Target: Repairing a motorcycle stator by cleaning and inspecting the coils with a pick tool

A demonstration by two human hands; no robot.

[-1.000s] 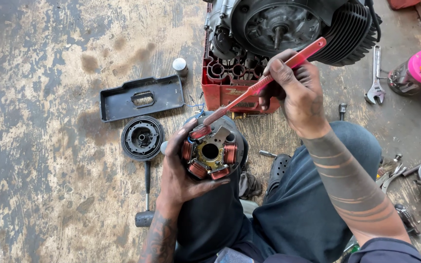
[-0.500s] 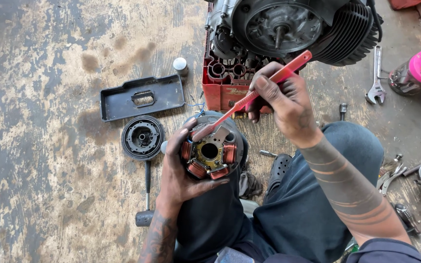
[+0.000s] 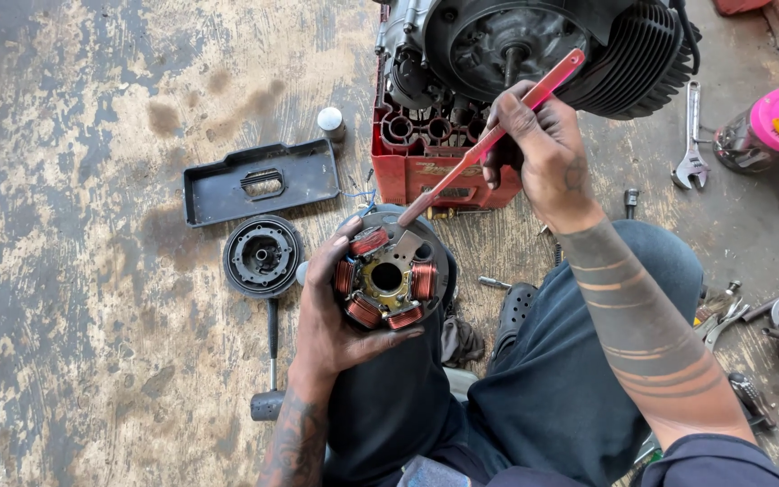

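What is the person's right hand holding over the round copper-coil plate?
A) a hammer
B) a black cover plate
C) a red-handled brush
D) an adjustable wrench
C: the right hand grips a red-handled brush whose tip meets the coil plate cradled in the left hand.

My left palm (image 3: 331, 329) hides the back of the round copper-coiled stator plate (image 3: 388, 280), the dark finned engine (image 3: 552, 45) runs off the top edge, and my right fingers (image 3: 525, 135) cover the red brush handle's (image 3: 534, 95) middle.
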